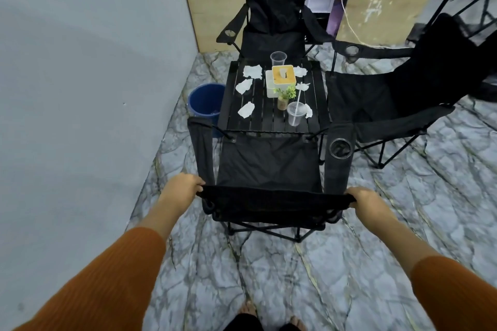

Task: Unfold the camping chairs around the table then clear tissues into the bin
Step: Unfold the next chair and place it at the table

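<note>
The near camping chair [269,169] stands unfolded against the black slatted table [271,115]. The left hand [183,187] and right hand [363,199] each curl closed around a top corner of its backrest. Two more chairs (both open) flank the table: one behind [274,13], one right [390,94]. Crumpled tissues [246,110] litter the tabletop; the blue bin [205,99] sits left of it

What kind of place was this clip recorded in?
Probably an indoor room staged as a small camping corner, not a real campsite. Black folding camping chairs surround a black slatted table on marble-patterned flooring, with plain walls close by and a blue bin in the corner.
</note>
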A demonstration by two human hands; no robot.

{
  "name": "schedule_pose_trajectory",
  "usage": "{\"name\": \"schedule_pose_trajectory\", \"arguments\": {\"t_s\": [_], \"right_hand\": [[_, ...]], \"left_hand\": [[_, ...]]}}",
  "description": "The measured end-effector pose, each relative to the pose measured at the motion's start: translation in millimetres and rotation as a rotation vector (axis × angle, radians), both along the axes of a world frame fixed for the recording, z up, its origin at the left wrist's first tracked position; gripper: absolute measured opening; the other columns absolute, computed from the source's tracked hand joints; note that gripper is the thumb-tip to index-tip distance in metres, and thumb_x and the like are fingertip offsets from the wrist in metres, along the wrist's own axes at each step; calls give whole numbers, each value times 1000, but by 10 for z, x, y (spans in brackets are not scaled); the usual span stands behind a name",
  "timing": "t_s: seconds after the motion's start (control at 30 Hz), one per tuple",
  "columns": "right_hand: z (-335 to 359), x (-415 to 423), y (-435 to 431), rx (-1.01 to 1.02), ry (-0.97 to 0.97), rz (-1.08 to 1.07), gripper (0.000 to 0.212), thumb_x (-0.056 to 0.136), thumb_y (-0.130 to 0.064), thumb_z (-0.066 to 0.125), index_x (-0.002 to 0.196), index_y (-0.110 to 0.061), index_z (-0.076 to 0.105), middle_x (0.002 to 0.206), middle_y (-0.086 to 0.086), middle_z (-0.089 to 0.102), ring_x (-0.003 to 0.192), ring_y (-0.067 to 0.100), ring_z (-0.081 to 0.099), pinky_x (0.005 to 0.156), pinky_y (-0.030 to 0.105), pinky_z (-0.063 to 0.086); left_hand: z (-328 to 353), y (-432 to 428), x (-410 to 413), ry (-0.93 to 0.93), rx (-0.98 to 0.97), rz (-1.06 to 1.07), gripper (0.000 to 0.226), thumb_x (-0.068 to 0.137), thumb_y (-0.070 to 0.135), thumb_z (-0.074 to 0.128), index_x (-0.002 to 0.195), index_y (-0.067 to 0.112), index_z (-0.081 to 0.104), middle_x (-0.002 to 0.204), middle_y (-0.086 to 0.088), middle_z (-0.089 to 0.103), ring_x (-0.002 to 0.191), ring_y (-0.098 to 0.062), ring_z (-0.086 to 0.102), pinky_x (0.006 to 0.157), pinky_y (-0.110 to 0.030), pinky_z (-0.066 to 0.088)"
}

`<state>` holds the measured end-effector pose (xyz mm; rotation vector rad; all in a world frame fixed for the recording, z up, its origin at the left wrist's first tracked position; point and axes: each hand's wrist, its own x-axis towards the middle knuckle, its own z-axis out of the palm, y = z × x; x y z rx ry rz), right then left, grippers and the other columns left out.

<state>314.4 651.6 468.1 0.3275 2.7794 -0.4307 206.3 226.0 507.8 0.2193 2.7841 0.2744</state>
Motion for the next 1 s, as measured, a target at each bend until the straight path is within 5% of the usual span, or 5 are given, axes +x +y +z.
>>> {"name": "schedule_pose_trajectory", "arguments": {"t_s": [0.17, 0.27, 0.37, 0.57, 1.0], "right_hand": [[90, -60, 41, -64, -80, 12, 29, 81, 8, 50, 89, -19, 56, 90, 11, 63, 77, 30, 58, 63, 37, 45], [332, -178, 147, -298, -189, 39, 24, 80, -24, 76, 100, -23, 63, 98, 0, 65, 93, 20, 59, 79, 31, 46], [628, -356, 219, -506, -98, -63, 41, 84, -54, 62, 108, -21, 67, 105, -5, 65, 100, 16, 60, 87, 29, 43], [516, -1241, 102, -435, 57, -79, 43, 94, -47, 50, 109, -11, 67, 103, 5, 67, 100, 23, 60, 81, 31, 39], [-2003, -2779, -342, -182, -150, -35, 64, 94, -37, 55, 148, -15, 29, 160, 11, 16, 147, 30, 14, 118, 48, 22]], "left_hand": [[29, 21, -36, -84, 38, 38, 32, 91, -3, 52, 118, 6, 69, 119, -16, 69, 110, -28, 63, 89, -26, 45], [216, -17, -229, -183, 48, -34, 38, 84, -12, 54, 116, 5, 70, 120, -16, 68, 112, -28, 62, 93, -24, 44], [432, -36, -515, -182, 100, 5, 45, 81, -19, 52, 118, 2, 67, 126, -17, 65, 120, -27, 60, 97, -24, 44], [477, 458, -1276, -43, 139, 26, 41, 89, 6, 61, 130, 8, 59, 133, -14, 61, 124, -28, 56, 105, -35, 42], [-2395, 1437, -2535, -280, -148, -229, 72, 99, 36, 44, 154, 11, 4, 164, -6, 0, 151, -25, -7, 123, -46, 4]]}}
